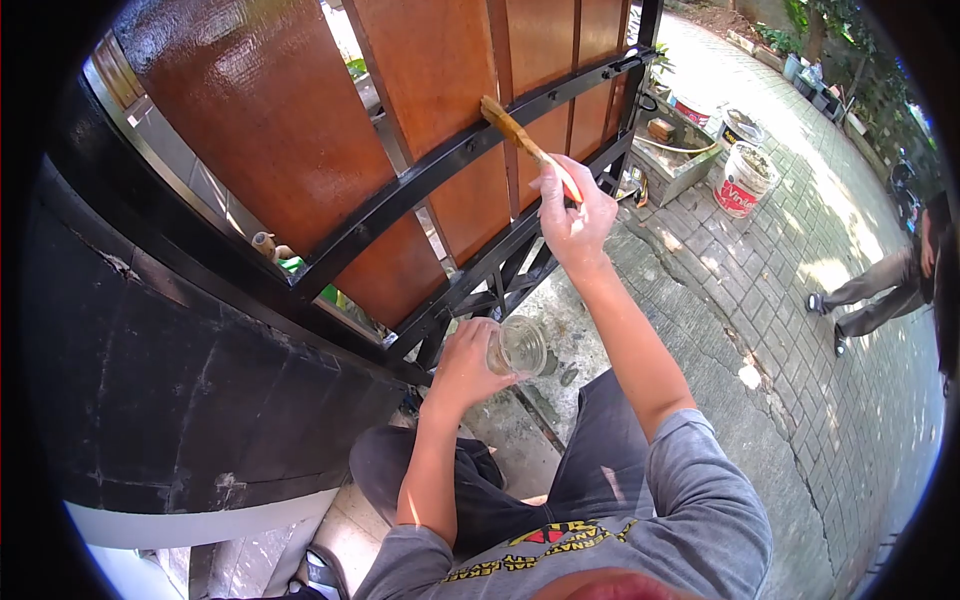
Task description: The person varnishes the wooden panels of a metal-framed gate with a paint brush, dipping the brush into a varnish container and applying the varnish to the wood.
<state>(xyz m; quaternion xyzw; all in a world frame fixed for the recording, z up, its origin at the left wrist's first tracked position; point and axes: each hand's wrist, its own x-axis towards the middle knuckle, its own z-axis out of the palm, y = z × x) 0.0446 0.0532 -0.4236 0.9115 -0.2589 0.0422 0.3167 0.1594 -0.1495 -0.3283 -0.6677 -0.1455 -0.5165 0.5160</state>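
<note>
Grip, right: right hand (572,215) closed around the handle end of a paintbrush (520,135) – fingers wrapped, arm stretched up and forward.
Paintbrush: tilted, bristles up-left, touching the black crossbar (420,185) of the gate; handle runs down-right into the hand.
Grip, left: left hand (462,365) closed around a glass jar (520,347), held from the side at about knee level.
Glass jar: clear, tipped with its mouth toward the camera, off the ground, well below the brush and just in front of the gate's lower rail. Contents – cannot tell.
Gate: brown glossy wooden panels (270,130) set in a black metal frame; the crossbar runs across them on a slant, a second black rail lower down with lattice work under it.
Wall: dark, scuffed wall (170,370) on the left, beside the gate.
Body: person crouched, dark trousers (600,460), grey sleeve (690,500) on the right arm.
Ground: concrete strip (690,340) under the gate, brick paving (800,230) beyond it in sunlight.
Clutter: white bucket (745,178) with red lettering on the paving, next to a grey trough (675,150) near the gate's far end.
Bystander: another person (880,295) at the right edge, legs and a shoe showing, well apart from the hands.
</note>
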